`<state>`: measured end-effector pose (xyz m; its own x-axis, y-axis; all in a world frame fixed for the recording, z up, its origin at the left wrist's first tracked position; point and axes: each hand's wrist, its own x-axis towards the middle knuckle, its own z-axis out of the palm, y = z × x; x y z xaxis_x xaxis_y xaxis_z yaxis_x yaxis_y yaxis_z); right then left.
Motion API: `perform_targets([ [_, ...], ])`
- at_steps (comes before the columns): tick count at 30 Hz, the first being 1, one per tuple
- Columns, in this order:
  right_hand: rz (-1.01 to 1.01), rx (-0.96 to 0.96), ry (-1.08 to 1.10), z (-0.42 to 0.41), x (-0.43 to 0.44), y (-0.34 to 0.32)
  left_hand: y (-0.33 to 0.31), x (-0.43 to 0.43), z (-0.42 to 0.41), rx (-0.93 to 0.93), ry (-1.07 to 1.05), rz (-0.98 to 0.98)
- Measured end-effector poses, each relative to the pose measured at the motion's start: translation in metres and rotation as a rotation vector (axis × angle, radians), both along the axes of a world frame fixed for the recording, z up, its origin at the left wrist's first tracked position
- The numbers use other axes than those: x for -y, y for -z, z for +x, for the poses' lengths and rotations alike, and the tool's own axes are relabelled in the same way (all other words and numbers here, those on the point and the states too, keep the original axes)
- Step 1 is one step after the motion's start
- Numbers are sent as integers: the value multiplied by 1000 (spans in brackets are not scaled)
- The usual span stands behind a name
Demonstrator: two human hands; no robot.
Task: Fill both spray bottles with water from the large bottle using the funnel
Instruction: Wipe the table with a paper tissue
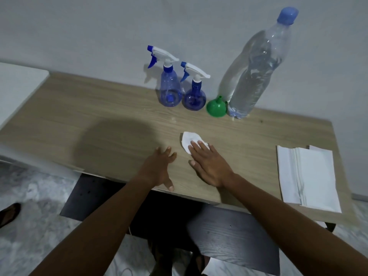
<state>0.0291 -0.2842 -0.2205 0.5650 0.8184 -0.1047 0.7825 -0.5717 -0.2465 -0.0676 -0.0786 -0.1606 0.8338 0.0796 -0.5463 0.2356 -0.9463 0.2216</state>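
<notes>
Presses white tissue to surface under straight right hand fingers, holds left hand spread, empty, beside it; risks, on a hasty reach to the back, tipping the capped large bottle onto green funnel, shorter spray bottle and taller spray bottle just beside.

Head view. I am watching the right hand pressing flat fingers on a crumpled white tissue on the wooden table, while the left hand is resting beside it, fingers spread. By the wall, a taller spray bottle and a shorter spray bottle are standing side by side, a green funnel is sitting spout-up just beside the capped large bottle, and a stack of white napkins is lying at the right.
</notes>
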Motion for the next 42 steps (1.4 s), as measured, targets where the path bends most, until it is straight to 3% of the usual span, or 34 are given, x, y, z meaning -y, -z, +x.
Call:
perform_targets([
  [14, 87, 0, -133, -81, 35, 7, -1, 4, -6, 12, 3, 47],
  [20, 237, 27, -214, -92, 51, 17, 0, 2, -36, 74, -44, 47],
  [22, 342, -63, -132, -92, 47, 7, 3, -1, -51, 127, -83, 32],
  [26, 661, -508, 420, -81, 8, -19, 4, -18, -72, 213, -163, -65],
  [28, 727, -671, 514, -70, -20, -25, 3, -36, -77, 209, -165, -61],
  [32, 368, -379, 191, -63, -62, -34, 3, -74, -79, 139, -181, -20],
  [35, 214, -347, -15, -67, -67, -25, 6, -89, -80, 140, -146, -46],
  [38, 277, -275, -73, -64, -61, -16, 6, -97, -78, 145, -101, -46],
  [42, 422, -224, 109, -58, -72, -30, -1, -104, -71, 110, -83, -59],
])
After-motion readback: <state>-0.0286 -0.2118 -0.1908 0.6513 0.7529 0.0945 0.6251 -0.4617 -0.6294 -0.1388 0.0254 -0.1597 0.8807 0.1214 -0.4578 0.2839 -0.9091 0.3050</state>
